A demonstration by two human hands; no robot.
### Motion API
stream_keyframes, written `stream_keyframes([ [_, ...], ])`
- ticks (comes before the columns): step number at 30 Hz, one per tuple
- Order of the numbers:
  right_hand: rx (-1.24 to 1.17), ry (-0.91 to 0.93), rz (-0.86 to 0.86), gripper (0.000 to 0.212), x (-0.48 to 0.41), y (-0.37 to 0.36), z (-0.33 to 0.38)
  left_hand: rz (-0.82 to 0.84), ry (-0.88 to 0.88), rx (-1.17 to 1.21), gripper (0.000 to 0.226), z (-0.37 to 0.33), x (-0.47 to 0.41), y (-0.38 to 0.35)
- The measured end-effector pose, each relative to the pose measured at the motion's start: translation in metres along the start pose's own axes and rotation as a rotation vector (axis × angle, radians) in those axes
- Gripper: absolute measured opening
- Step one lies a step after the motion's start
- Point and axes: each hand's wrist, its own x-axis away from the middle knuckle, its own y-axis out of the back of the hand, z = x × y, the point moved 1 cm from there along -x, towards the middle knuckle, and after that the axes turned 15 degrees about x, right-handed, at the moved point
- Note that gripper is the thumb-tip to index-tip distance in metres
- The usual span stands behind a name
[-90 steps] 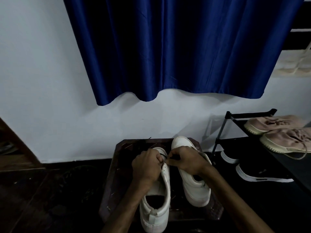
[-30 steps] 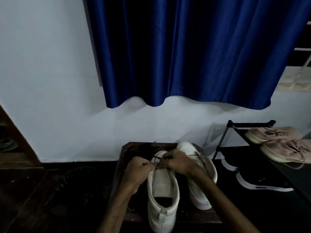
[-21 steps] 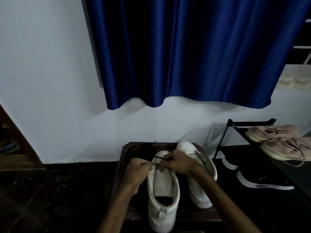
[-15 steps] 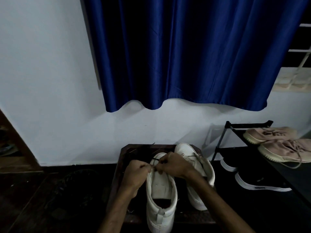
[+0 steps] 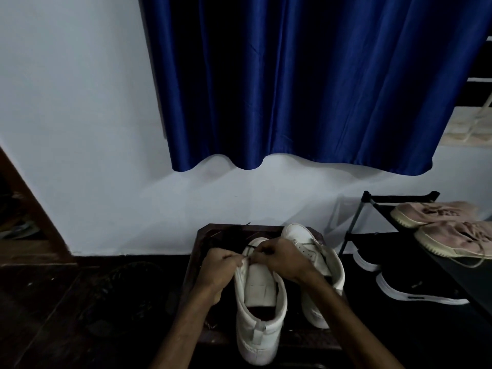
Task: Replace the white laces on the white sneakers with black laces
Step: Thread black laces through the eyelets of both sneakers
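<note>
Brown wood, a slanted frame (image 5: 34,219), stands at the far left edge, with a white wall (image 5: 80,123) beside it and a dark floor (image 5: 61,302) below. A deep blue curtain (image 5: 306,83) hangs across the upper middle and right of the frame, its wavy hem ending above the wall's lower part.

At lower centre a dark wooden counter (image 5: 213,235) against the wall carries two white sneakers, toes pointing to the wall. The left hand (image 5: 218,270) comes up from the bottom edge, its fingers curled, thumb and forefinger pinching the left eyelet edge of the nearer sneaker (image 5: 259,315). That sneaker stands upright with its heel toward the camera and its tongue bare. A thin black lace (image 5: 248,248) crosses its toe end just above the two hands. The right hand (image 5: 279,258) meets the left one fingertip to fingertip over the tongue's top, fingers curled in a pinch that seems to hold the black lace; the spot is too small to be sure. Just right of it, partly under the right wrist, the second sneaker (image 5: 316,251) carries a pale lace in its eyelets.

Further right a black shoe rack (image 5: 354,225) holds a pair of pink shoes (image 5: 452,238) on top and black shoes (image 5: 415,288) with white soles below. A window grille (image 5: 474,126) shows at the upper right edge.
</note>
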Motion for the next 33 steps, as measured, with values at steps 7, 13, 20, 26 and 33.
stream_keyframes([
  [7, -0.042, -0.014, 0.045, 0.013, -0.003, 0.002, -0.002, -0.047, 0.014, 0.046, 0.031, 0.002, 0.0, 0.001],
  [13, 0.072, -0.045, -0.002, 0.006, -0.001, 0.004, 0.005, -0.05, 0.032, 0.077, 0.012, 0.002, 0.0, 0.0],
  [20, 0.078, -0.08, -0.006, 0.018, 0.002, 0.009, 0.009, -0.036, 0.061, 0.115, 0.014, 0.0, 0.001, 0.002],
  [26, 0.201, -0.019, -0.01, 0.008, 0.003, 0.007, 0.013, -0.027, 0.062, 0.123, 0.017, 0.002, 0.002, 0.001],
  [33, 0.442, 0.012, -0.052, 0.036, 0.006, 0.004, 0.031, 0.003, 0.018, 0.061, 0.017, 0.002, 0.005, 0.0],
])
